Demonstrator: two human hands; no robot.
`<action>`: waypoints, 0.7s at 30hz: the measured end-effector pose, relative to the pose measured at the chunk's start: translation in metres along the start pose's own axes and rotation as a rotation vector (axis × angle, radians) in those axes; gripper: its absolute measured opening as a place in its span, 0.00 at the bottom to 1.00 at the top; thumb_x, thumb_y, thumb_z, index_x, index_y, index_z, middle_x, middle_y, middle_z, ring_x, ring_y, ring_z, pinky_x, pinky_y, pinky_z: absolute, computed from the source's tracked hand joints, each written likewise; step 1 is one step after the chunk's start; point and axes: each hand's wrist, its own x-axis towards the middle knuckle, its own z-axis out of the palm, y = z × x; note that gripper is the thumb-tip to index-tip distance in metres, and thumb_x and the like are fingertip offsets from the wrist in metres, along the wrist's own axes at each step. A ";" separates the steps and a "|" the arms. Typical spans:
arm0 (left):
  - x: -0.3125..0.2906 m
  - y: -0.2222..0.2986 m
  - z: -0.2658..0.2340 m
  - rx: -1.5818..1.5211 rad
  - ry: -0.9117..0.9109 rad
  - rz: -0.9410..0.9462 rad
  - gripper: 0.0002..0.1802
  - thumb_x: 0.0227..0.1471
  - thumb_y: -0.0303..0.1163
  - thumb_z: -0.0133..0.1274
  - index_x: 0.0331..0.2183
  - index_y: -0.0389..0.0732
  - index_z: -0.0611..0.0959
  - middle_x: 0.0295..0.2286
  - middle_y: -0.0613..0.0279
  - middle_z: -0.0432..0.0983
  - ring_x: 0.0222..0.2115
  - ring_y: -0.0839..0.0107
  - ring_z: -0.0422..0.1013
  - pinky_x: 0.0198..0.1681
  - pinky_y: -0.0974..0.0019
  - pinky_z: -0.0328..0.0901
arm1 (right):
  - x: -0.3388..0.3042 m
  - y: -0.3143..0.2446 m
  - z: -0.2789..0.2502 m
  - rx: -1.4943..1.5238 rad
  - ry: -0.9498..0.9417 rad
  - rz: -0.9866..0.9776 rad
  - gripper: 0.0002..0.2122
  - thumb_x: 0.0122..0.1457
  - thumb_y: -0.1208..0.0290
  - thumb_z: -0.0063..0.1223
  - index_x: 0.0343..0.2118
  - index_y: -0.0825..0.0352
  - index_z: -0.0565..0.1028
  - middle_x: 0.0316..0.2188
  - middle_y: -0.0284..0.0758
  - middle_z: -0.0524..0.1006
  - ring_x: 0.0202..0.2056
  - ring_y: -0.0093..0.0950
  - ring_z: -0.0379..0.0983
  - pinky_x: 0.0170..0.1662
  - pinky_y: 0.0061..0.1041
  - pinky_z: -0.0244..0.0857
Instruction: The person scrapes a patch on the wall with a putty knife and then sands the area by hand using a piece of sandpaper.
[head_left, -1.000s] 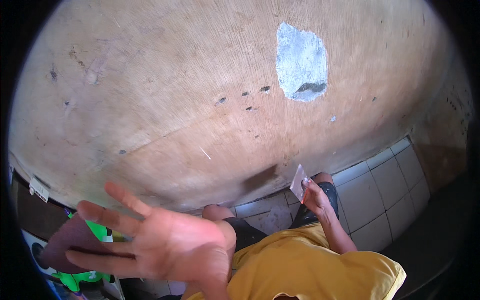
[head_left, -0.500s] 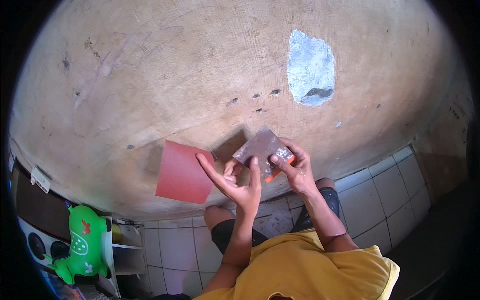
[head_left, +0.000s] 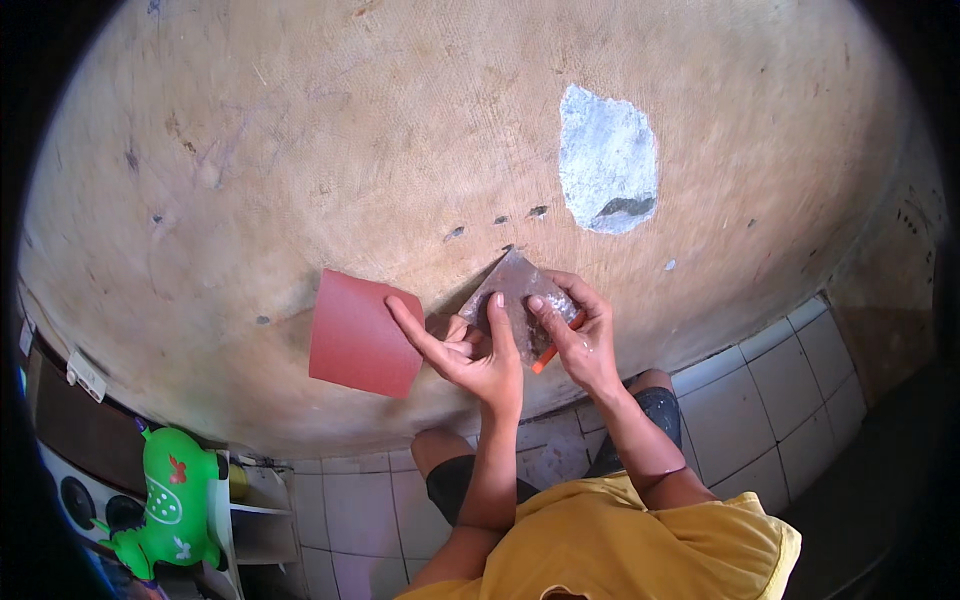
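My right hand [head_left: 588, 345] grips a flat putty scraper [head_left: 517, 280], a square grey metal blade marked with whitish residue and edged in orange. Its thumb presses on the blade's face while the fingers curl behind. The thumb of my left hand [head_left: 482, 368] also rests on the blade. Between the outstretched index finger and the curled fingers of that hand sits a reddish-brown sheet of sandpaper [head_left: 360, 335], hanging out to the left. Both things are held in front of the wall [head_left: 400, 150], and the scraper's upper corner overlaps a small dark chip.
A bare whitish-grey patch [head_left: 608, 160] shows on the wall, with several small dark chips [head_left: 538, 211] lower left of it. White tiles [head_left: 735, 410] cover the floor. At lower left, a green animal-shaped toy [head_left: 172, 490] stands by a white shelf [head_left: 262, 508] and a speaker [head_left: 75, 500].
Both hands have risen slightly with the scraper and sandpaper, and the scraper has turned a little more upright. The view has shifted a bit, so the wall patch sits lower.
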 end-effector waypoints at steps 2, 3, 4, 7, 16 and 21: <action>0.001 0.007 -0.001 -0.055 0.005 -0.113 0.49 0.44 0.18 0.56 0.59 0.33 0.42 0.51 0.38 0.52 0.29 0.72 0.69 0.26 0.75 0.65 | 0.001 0.000 0.004 -0.004 0.006 -0.018 0.12 0.54 0.74 0.54 0.41 0.73 0.72 0.28 0.32 0.75 0.25 0.16 0.70 0.21 0.15 0.65; 0.001 0.009 0.000 -0.063 -0.003 -0.138 0.48 0.44 0.18 0.56 0.59 0.33 0.43 0.52 0.38 0.52 0.28 0.73 0.69 0.25 0.76 0.65 | 0.003 0.002 0.003 -0.015 0.001 -0.056 0.12 0.55 0.74 0.54 0.40 0.73 0.72 0.28 0.32 0.75 0.25 0.16 0.70 0.20 0.15 0.65; 0.002 0.011 0.001 -0.072 -0.011 -0.162 0.48 0.44 0.18 0.56 0.59 0.32 0.43 0.53 0.37 0.51 0.27 0.73 0.68 0.24 0.76 0.64 | 0.007 0.004 0.003 -0.026 -0.004 -0.093 0.12 0.55 0.74 0.54 0.40 0.73 0.72 0.28 0.33 0.75 0.25 0.16 0.70 0.20 0.15 0.65; 0.008 0.008 0.002 0.023 -0.021 0.016 0.48 0.44 0.18 0.55 0.59 0.32 0.43 0.41 0.46 0.62 0.21 0.79 0.65 0.20 0.78 0.59 | 0.004 -0.004 0.003 0.011 -0.008 -0.035 0.11 0.55 0.74 0.54 0.40 0.73 0.72 0.28 0.34 0.75 0.25 0.16 0.70 0.20 0.15 0.65; 0.010 0.011 0.003 0.009 -0.002 -0.044 0.46 0.45 0.17 0.54 0.58 0.32 0.44 0.43 0.40 0.65 0.32 0.69 0.70 0.32 0.69 0.67 | 0.009 0.004 0.007 -0.042 0.022 -0.107 0.11 0.55 0.74 0.54 0.40 0.72 0.71 0.27 0.32 0.75 0.28 0.17 0.70 0.28 0.15 0.63; 0.013 0.005 0.004 0.024 0.006 0.076 0.50 0.44 0.17 0.56 0.59 0.32 0.41 0.49 0.43 0.58 0.19 0.80 0.61 0.15 0.78 0.54 | 0.008 0.003 0.011 -0.051 0.037 -0.083 0.11 0.55 0.74 0.53 0.40 0.73 0.71 0.26 0.31 0.74 0.28 0.16 0.69 0.28 0.15 0.63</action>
